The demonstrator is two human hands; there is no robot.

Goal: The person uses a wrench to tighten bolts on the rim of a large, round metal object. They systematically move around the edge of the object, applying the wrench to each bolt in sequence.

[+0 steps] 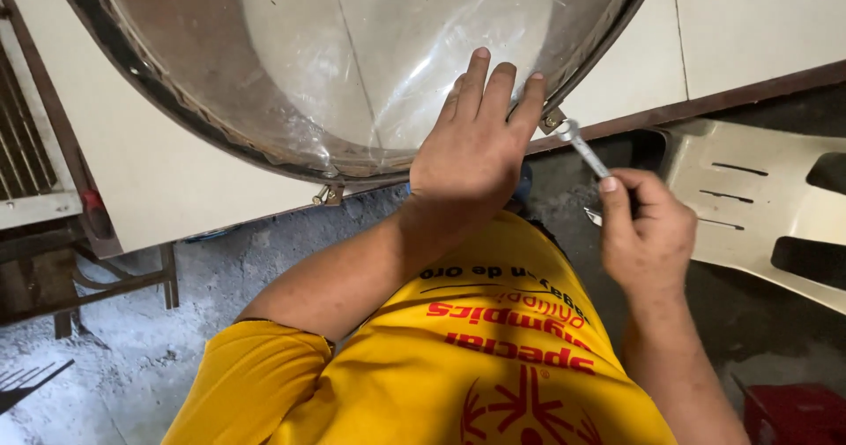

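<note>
Pressing flat, the left hand [471,150] spreads its fingers against the round clear panel [370,57], holding nothing. Just beside it, the right hand [646,233] is closed around a small metal wrench [583,150], whose head meets a bracket [553,121] on the panel's dark rim [132,62], close above that fist.

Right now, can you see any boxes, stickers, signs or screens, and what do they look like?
No boxes, stickers, signs or screens show.
Printed shirt: the only thing with lettering, bottom centre; yellow, with red and black print and a red sunburst-like emblem.
Left hand: flat on the big round clear panel, which is unmarked.
Right hand: holds a plain silver wrench.
</note>
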